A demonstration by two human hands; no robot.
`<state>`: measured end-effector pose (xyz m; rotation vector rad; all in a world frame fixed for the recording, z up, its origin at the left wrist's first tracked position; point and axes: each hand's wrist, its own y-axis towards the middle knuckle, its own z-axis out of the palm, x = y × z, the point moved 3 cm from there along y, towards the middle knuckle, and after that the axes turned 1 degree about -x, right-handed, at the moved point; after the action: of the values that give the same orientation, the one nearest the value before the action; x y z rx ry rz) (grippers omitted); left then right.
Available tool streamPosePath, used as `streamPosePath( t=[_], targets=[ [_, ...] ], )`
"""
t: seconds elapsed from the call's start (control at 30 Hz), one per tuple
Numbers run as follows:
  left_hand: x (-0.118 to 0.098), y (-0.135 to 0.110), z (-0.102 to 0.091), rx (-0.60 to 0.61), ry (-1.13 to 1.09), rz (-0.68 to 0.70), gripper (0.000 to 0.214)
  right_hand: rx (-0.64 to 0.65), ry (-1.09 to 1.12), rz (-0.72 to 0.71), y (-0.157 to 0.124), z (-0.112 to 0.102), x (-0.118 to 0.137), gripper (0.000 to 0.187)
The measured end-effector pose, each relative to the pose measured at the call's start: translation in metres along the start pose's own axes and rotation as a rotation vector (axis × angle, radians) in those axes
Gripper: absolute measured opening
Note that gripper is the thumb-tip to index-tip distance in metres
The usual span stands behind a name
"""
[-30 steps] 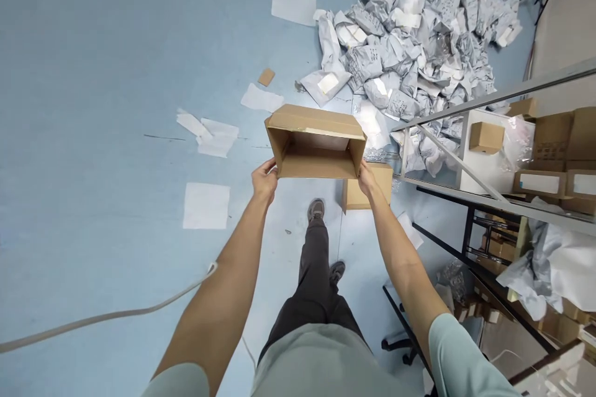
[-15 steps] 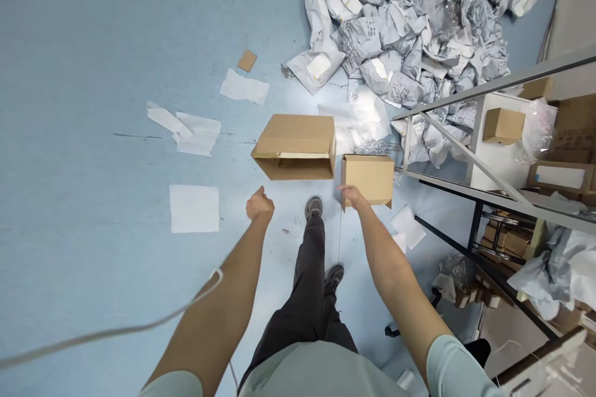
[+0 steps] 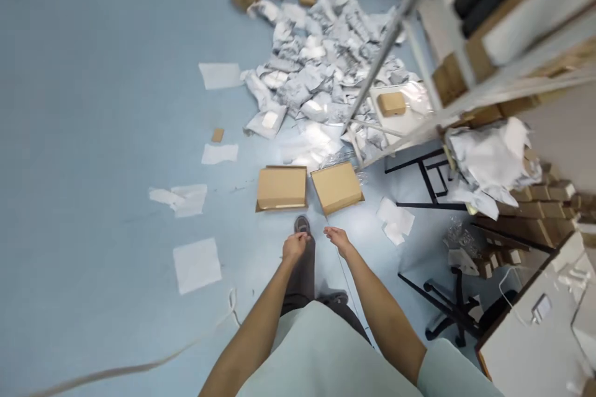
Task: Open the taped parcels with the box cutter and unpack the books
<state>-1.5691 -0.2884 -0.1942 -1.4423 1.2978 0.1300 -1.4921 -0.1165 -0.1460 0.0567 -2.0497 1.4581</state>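
Observation:
Two brown cardboard boxes lie on the blue floor beyond my hands. The left box sits nearly square to me, with flaps standing out at its edges. The right box lies at a slant close beside it. My left hand hovers over my leg, short of the left box, fingers loosely bent and pointing right. Just short of the right box is my right hand, its fingers stretched towards the left. Neither hand touches a box, and no object shows in either one. Motion blurs the fingers slightly.
Grey mailing bags are heaped beyond the boxes. On the right stand a metal rack, a wheeled chair base and a white desk. White paper sheets lie at left; a pale cable runs across lower left.
The left box has tipped from showing its open side to lying flat. My hands have drawn closer together and back from the boxes. The right box now appears slanted, and the camera view has shifted.

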Motion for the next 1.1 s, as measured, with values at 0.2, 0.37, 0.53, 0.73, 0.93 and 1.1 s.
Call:
streamPosePath(
  t=[0.2,0.37,0.53,0.73,0.93,1.1],
  targets=[
    [-0.134,-0.138,0.13,0.225,0.146,0.337,0.041,-0.195,0.433,-0.369,-0.135,-0.154,-0.059,0.053],
    [-0.175,-0.308,0.276,0.604,0.059,0.577,0.074,-0.489,0.665,-0.654,-0.268,-0.308,-0.18,0.059],
    [-0.18,-0.469,0.404,0.978,0.103,0.591,0.084,-0.81,0.896,-0.696,-0.391,-0.422,-0.313,0.069],
    [-0.198,-0.602,0.515,1.202,0.259,0.633,0.077,-1.134,1.116,-0.625,-0.482,-0.51,-0.438,0.06],
    [-0.205,-0.68,0.632,1.26,0.299,0.611,0.065,-1.367,1.161,-0.505,-0.527,-0.588,-0.544,0.053],
    [-0.206,-0.771,0.748,1.358,0.263,0.562,0.058,-1.519,1.238,-0.326,-0.567,-0.647,-0.623,0.056]
  ],
)
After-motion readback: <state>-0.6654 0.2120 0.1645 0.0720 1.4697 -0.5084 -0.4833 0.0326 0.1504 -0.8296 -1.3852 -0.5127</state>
